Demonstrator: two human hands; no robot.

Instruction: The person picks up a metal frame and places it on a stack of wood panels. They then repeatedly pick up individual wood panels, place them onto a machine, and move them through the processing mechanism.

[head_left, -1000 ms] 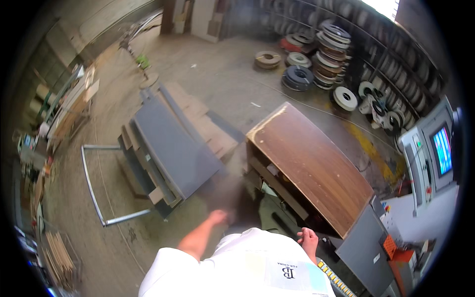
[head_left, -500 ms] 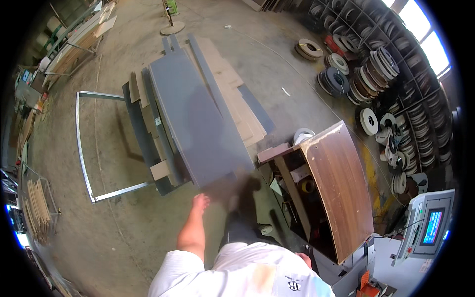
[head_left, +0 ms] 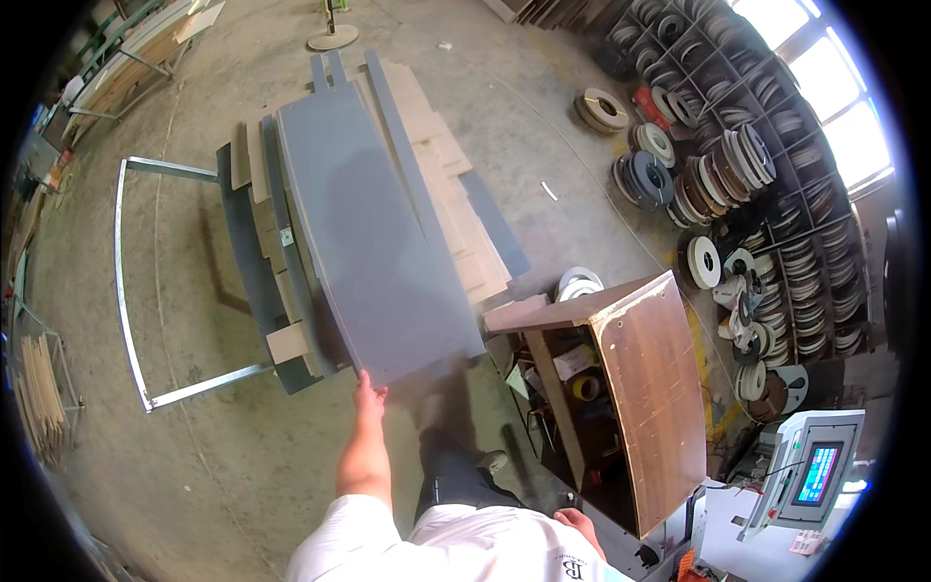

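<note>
Panel lies atop the stack; left hand seemingly pinches its near corner, right hand hangs empty. One-corner grip could slip, letting it slide.

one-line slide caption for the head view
Left hand grips the near edge of a grey panel atop a stack of boards on a workshop floor; right hand hangs beside a brown-topped bench.

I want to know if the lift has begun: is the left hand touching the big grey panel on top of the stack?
Touching. The head view shows the left hand with its fingers at the near corner edge of the grey panel, no gap visible.
</note>
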